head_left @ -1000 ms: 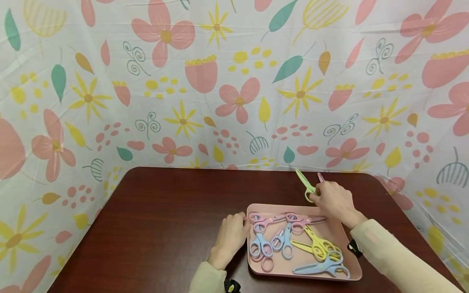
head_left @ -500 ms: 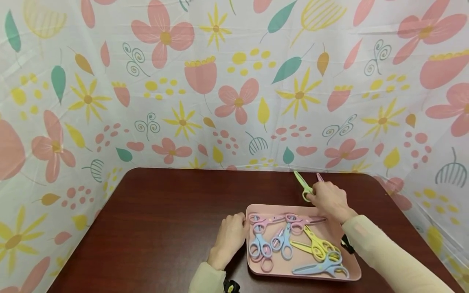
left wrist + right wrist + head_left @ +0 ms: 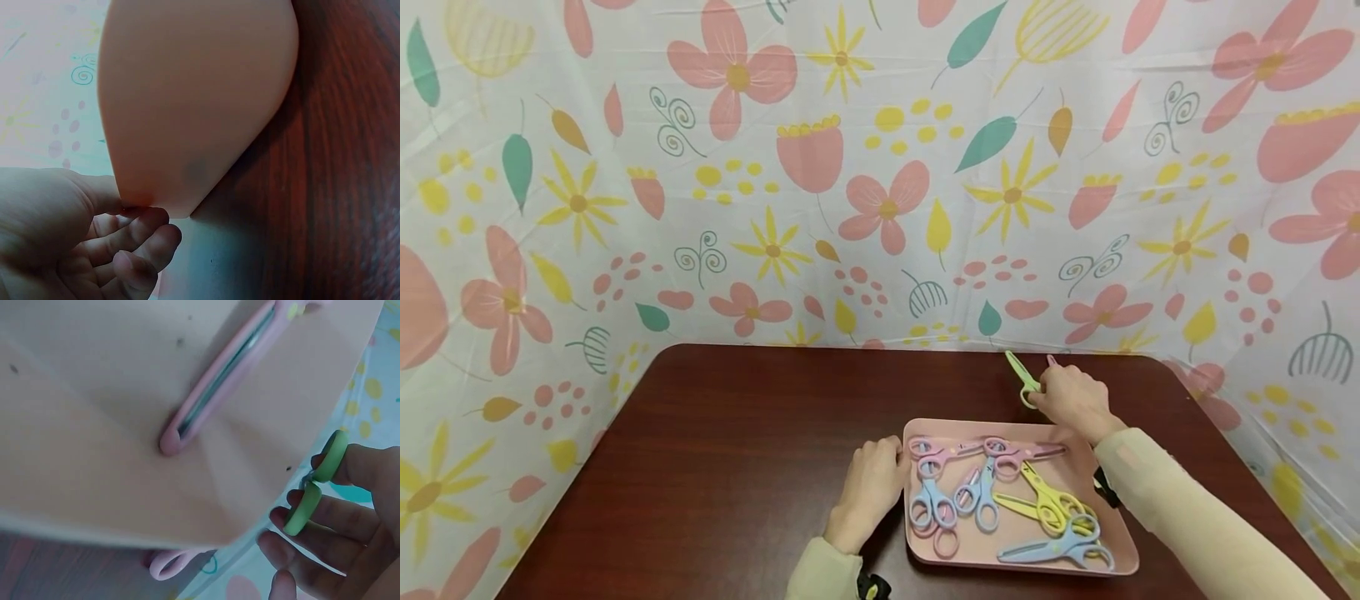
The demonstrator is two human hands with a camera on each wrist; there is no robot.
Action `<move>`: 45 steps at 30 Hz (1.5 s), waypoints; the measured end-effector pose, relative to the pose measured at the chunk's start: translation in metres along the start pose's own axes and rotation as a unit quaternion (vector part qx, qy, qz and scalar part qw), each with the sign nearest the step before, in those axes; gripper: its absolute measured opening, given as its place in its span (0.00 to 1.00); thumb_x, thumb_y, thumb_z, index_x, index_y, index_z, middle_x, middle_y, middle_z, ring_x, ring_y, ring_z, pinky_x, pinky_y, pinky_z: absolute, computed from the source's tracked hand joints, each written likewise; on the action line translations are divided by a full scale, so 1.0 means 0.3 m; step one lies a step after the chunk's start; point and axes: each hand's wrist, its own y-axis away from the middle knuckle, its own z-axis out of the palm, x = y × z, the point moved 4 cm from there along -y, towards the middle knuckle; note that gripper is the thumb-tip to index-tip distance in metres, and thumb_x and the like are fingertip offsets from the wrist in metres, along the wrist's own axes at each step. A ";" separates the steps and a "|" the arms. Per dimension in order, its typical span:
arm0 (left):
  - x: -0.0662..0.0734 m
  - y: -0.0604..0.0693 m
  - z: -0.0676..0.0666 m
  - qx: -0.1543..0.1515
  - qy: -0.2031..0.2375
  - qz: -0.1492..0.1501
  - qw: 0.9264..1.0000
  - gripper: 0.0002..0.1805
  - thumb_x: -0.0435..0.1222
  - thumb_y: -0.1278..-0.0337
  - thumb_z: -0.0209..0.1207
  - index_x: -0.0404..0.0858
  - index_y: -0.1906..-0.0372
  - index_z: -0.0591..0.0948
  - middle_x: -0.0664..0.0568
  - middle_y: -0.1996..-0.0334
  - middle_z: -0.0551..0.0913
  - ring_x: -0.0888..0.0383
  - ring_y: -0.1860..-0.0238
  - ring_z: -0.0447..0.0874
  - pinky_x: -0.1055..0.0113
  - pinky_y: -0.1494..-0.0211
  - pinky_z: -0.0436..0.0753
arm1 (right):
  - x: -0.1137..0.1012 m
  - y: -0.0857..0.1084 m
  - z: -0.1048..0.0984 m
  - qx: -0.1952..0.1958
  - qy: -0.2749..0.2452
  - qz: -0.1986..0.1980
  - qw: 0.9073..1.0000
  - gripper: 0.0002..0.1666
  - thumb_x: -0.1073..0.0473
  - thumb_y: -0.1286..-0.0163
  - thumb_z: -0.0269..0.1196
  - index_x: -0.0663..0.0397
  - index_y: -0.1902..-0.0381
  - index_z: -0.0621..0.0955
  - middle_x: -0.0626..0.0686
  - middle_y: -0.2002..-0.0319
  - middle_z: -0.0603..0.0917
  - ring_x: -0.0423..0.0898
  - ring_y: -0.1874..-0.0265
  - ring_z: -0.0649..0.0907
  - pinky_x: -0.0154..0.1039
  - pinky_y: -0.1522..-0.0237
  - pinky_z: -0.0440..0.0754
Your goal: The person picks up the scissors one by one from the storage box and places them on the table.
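My right hand [image 3: 1077,405] holds green scissors [image 3: 1019,368] behind the pink tray [image 3: 985,543], their blades pointing to the far side. In the right wrist view, thumb and fingers are at the green handle loops [image 3: 304,509]. Pink scissors lie partly hidden behind that hand, only their tip [image 3: 1051,360] showing in the head view; a pink loop [image 3: 157,567] appears below the tray in the right wrist view. My left hand [image 3: 867,492] pinches the tray's left wall [image 3: 194,112] between thumb and fingers. Inside the tray lie yellow scissors [image 3: 1051,510], with pink and blue ones.
Blue scissors [image 3: 1048,550] lie near the tray's front right corner, and pink scissors [image 3: 934,461] near its back left. The dark wooden table [image 3: 737,467] extends to the left. A flowered cloth [image 3: 880,208] hangs behind the table.
My right hand and forearm have shifted slightly left, with the green scissors staying in hand. My left hand stays on the tray, which has hardly moved.
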 end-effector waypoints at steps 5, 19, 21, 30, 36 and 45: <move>-0.004 -0.001 0.001 0.001 -0.001 -0.001 1.000 0.21 0.34 0.39 0.59 0.45 0.85 0.65 0.60 0.88 0.60 0.61 0.84 0.62 0.66 0.81 0.65 | 0.018 -0.023 -0.004 -0.008 0.004 0.006 1.000 0.23 0.51 0.36 0.66 0.49 0.89 0.75 0.49 0.88 0.70 0.48 0.85 0.73 0.43 0.82 0.67; -0.011 0.004 -0.005 -0.001 0.008 -0.005 1.000 0.20 0.34 0.39 0.60 0.44 0.85 0.67 0.60 0.89 0.61 0.61 0.85 0.62 0.67 0.82 0.64 | -0.002 -0.084 -0.033 -0.058 0.029 0.032 0.997 0.22 0.51 0.35 0.62 0.51 0.86 0.73 0.52 0.85 0.75 0.50 0.83 0.76 0.46 0.80 0.70; -0.012 0.003 -0.002 -0.001 0.007 -0.005 1.000 0.20 0.34 0.39 0.59 0.44 0.84 0.67 0.60 0.89 0.61 0.61 0.85 0.62 0.67 0.82 0.64 | -0.006 -0.090 -0.037 -0.065 0.030 0.035 0.997 0.22 0.51 0.35 0.62 0.51 0.87 0.74 0.52 0.85 0.75 0.50 0.83 0.76 0.45 0.80 0.69; -0.007 0.001 0.002 -0.012 0.011 -0.008 1.000 0.20 0.35 0.37 0.59 0.44 0.84 0.67 0.60 0.88 0.61 0.62 0.85 0.61 0.68 0.83 0.62 | -0.018 -0.111 -0.026 -0.089 0.040 0.050 0.994 0.20 0.48 0.37 0.65 0.52 0.82 0.74 0.55 0.78 0.74 0.52 0.78 0.77 0.48 0.74 0.71; -0.002 -0.003 -0.004 -0.003 0.005 0.000 1.000 0.20 0.34 0.38 0.60 0.44 0.85 0.67 0.60 0.89 0.61 0.62 0.86 0.61 0.67 0.83 0.62 | -0.030 -0.122 -0.008 -0.104 0.050 0.047 0.992 0.19 0.46 0.38 0.65 0.55 0.76 0.75 0.58 0.71 0.76 0.55 0.71 0.78 0.53 0.69 0.74; -0.001 -0.002 0.002 -0.009 0.005 -0.006 1.000 0.20 0.34 0.39 0.59 0.44 0.85 0.66 0.60 0.89 0.61 0.60 0.85 0.62 0.66 0.82 0.64 | -0.042 -0.137 0.019 -0.128 0.085 0.039 0.987 0.18 0.47 0.38 0.65 0.55 0.72 0.76 0.61 0.63 0.79 0.57 0.68 0.78 0.56 0.67 0.75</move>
